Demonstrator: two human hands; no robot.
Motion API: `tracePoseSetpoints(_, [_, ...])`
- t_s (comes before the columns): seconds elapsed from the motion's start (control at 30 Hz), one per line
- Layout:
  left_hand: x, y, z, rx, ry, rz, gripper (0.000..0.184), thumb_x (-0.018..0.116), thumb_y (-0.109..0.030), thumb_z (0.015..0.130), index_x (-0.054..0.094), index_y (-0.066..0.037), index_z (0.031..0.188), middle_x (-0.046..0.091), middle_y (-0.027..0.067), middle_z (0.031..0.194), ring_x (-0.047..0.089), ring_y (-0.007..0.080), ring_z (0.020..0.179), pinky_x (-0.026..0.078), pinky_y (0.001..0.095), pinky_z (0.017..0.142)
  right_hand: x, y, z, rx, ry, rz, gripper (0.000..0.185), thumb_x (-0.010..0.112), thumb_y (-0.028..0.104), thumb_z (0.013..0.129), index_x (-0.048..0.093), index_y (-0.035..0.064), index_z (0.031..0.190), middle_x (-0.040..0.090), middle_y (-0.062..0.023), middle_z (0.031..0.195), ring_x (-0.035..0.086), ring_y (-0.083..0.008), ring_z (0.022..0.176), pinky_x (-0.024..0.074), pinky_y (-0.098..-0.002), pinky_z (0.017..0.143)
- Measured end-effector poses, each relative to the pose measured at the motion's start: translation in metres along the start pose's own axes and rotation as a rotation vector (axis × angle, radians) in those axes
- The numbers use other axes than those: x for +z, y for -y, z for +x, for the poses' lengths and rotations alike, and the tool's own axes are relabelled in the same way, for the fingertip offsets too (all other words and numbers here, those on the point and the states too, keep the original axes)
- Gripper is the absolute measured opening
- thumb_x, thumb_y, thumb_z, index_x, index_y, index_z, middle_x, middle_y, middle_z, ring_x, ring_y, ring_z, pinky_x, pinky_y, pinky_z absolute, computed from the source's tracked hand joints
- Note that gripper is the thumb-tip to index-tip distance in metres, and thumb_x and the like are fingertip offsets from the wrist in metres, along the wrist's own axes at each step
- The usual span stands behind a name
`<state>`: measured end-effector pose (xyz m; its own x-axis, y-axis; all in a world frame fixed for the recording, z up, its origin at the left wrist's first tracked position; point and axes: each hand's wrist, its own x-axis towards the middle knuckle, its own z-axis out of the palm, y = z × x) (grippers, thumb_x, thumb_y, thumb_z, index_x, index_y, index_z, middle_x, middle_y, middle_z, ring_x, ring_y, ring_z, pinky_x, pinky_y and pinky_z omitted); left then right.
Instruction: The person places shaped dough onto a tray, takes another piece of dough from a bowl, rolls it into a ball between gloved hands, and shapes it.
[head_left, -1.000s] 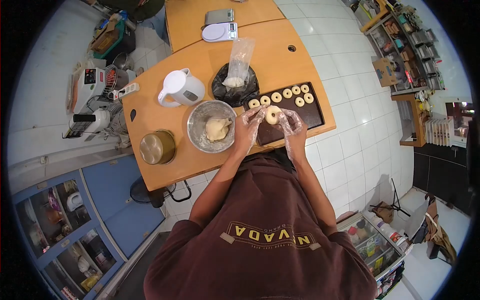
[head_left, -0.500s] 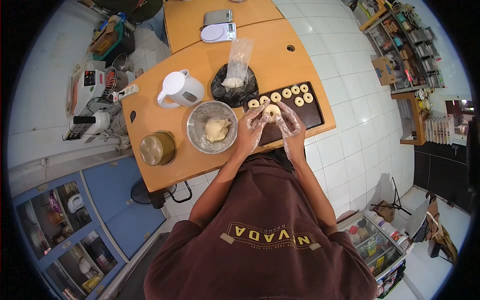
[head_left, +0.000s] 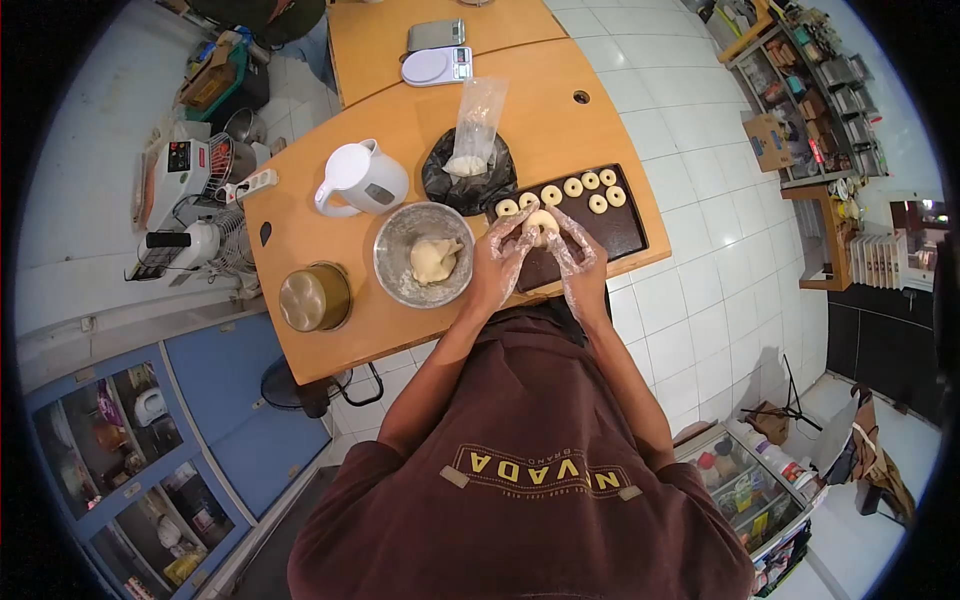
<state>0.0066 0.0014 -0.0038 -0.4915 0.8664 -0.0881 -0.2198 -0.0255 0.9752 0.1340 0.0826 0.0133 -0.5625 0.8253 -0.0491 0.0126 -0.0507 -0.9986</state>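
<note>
A ring of dough (head_left: pixel 541 224) is held between my left hand (head_left: pixel 499 258) and my right hand (head_left: pixel 580 262), above the near part of a dark baking tray (head_left: pixel 627 238). Flour coats the fingers of both hands, which curl round the ring from either side. Several smaller-looking dough rings (head_left: pixel 573 187) lie along the tray's far side. To the left of my left hand stands a metal bowl (head_left: pixel 391 283) with a lump of dough (head_left: pixel 434 260) in it.
Behind the bowl are a white electric kettle (head_left: pixel 358 178) and a clear bag of white powder (head_left: pixel 467 165) on black plastic (head_left: pixel 440 182). A metal pot (head_left: pixel 316 298) stands at the table's left edge. A white kitchen scale (head_left: pixel 428 67) lies farther back.
My fingers have shifted slightly round the dough ring, and its hole is now less visible. Both hands stay over the tray. The surroundings look the same.
</note>
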Motion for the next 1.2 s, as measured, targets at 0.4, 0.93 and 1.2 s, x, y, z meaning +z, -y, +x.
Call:
tracePoseSetpoints(0.4, [0.008, -0.002, -0.003, 0.006, -0.022, -0.023, 0.053, 0.064, -0.002, 0.1, 0.048, 0.003, 0.151, 0.063, 0.0136, 0.136, 0.059, 0.0177, 0.125, 0.043, 0.0314, 0.112, 0.011, 0.008, 0.003, 0.013, -0.094, 0.143, 0.043, 0.065, 0.006, 0.101, 0.057, -0.0009, 0.144, 0.067, -0.0083, 0.129, 0.062, -0.0135, 0.114, 0.0524, -0.0286, 0.097])
tracePoseSetpoints(0.93, [0.008, -0.005, -0.003, 0.035, -0.041, -0.01, 0.051, 0.063, -0.008, 0.103, 0.049, 0.004, 0.15, 0.059, 0.0146, 0.144, 0.052, 0.0208, 0.136, 0.039, 0.0345, 0.116, 0.012, -0.002, 0.002, -0.006, -0.12, 0.082, 0.043, 0.067, 0.005, 0.1, 0.058, -0.0012, 0.142, 0.066, -0.0076, 0.127, 0.063, -0.0122, 0.109, 0.0544, -0.0281, 0.088])
tracePoseSetpoints(1.2, [0.008, -0.01, -0.002, -0.023, -0.068, -0.12, 0.051, 0.063, -0.008, 0.102, 0.048, 0.004, 0.15, 0.057, 0.0142, 0.147, 0.053, 0.0201, 0.135, 0.04, 0.0352, 0.117, 0.01, -0.003, -0.002, 0.089, -0.072, 0.13, 0.044, 0.066, 0.006, 0.101, 0.058, -0.0005, 0.144, 0.066, -0.0089, 0.133, 0.062, -0.0122, 0.113, 0.0538, -0.0281, 0.089])
